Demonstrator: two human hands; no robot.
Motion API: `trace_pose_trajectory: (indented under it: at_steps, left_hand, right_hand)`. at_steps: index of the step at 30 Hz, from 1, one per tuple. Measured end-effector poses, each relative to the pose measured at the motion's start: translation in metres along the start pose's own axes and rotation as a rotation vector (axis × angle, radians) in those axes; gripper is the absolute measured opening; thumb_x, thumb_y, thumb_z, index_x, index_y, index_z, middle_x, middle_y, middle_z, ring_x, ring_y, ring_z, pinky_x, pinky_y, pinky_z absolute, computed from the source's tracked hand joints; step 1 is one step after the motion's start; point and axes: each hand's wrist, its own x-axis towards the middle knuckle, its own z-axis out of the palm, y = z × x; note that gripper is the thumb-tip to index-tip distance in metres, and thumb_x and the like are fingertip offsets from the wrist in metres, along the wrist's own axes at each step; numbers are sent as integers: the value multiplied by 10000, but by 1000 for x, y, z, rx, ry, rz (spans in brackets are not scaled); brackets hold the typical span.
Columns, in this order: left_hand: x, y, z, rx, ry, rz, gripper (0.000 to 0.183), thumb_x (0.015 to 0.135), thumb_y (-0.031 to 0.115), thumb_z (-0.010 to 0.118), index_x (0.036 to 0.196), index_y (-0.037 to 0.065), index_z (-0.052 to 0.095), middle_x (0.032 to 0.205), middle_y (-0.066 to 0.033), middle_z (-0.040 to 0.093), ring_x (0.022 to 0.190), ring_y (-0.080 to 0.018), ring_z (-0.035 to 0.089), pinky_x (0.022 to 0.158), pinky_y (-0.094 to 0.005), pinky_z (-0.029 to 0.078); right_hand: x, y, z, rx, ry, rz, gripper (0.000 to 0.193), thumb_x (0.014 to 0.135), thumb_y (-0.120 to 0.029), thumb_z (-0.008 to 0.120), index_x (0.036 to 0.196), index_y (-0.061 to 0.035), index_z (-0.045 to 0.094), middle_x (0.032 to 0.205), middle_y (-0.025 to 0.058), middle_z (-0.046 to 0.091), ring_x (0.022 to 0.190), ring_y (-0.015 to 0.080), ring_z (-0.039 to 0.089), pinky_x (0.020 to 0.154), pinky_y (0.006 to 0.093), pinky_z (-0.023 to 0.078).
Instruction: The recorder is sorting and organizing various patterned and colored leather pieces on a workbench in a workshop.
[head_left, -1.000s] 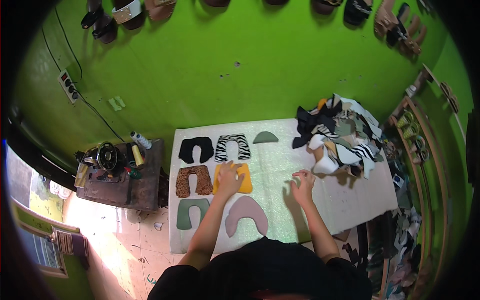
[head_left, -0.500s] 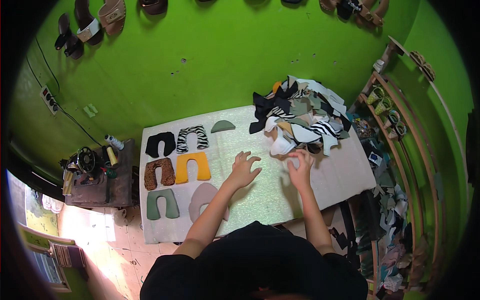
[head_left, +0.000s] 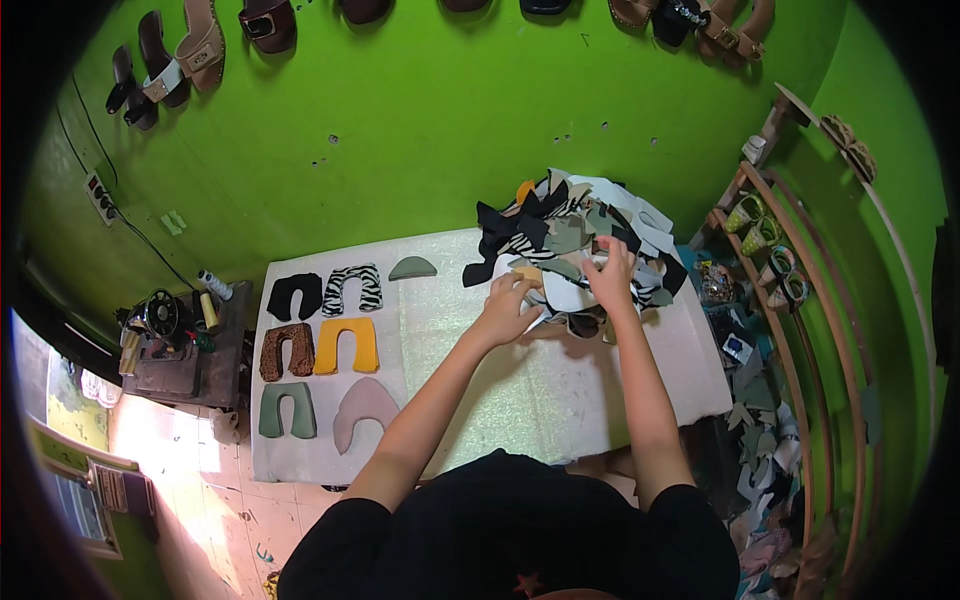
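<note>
1. Lying on the tabletop (head_left: 480, 395) by the green wall (head_left: 430, 130), a pile of scraps (head_left: 568, 236) has both hands at it;
2. left hand (head_left: 508, 312) at its near-left edge, fingers bent, slightly spread; I cannot tell whether they grip anything;
3. right hand (head_left: 612, 280) over its front, fingers half curled; grip likewise unclear;
4. farther left, a yellow arch (head_left: 347, 326) beside a leopard-print arch (head_left: 270, 352).

Worn at head height, the fisheye camera looks down and forward across the nearby table (head_left: 490, 415)
</note>
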Motion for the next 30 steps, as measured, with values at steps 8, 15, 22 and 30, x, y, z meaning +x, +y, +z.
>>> trace_pose_trajectory:
  at_steps: [8, 15, 22, 30]
  left_hand:
    - [70, -11, 25, -36, -45, 8, 513, 715, 246, 617, 1162, 67, 440, 1165, -195, 436, 1105, -356, 370, 930, -413, 310]
    - [118, -33, 50, 9, -142, -96, 597, 703, 262, 625, 1169, -43, 407, 1161, -229, 450, 1086, -340, 438, 931, -364, 341]
    - [145, -44, 89, -29, 68, -162, 679, 638, 157, 678, 1206, -1, 340, 1158, -228, 439, 1069, -372, 427, 916, -392, 346]
    - [161, -42, 96, 161, 78, -332, 633, 608, 252, 739, 1128, 65, 431, 1053, -153, 442, 988, -329, 437, 796, -438, 410]
  right_hand:
    - [55, 36, 36, -228, -171, 85, 507, 655, -185, 672, 1107, -114, 453, 1133, 100, 466, 1035, 320, 408, 844, 457, 337]
    - [81, 71, 43, -88, -102, 167, 230, 703, -198, 644, 903, -96, 594, 817, 99, 615, 826, 320, 558, 737, 429, 410]
    - [79, 79, 29, -215, 135, 167, 395, 713, -185, 626, 1064, -94, 469, 992, 113, 506, 989, 329, 440, 793, 458, 371]
    - [62, 83, 26, -165, -56, 126, 179, 692, -181, 632, 857, -135, 583, 961, 67, 480, 956, 276, 415, 806, 410, 310]
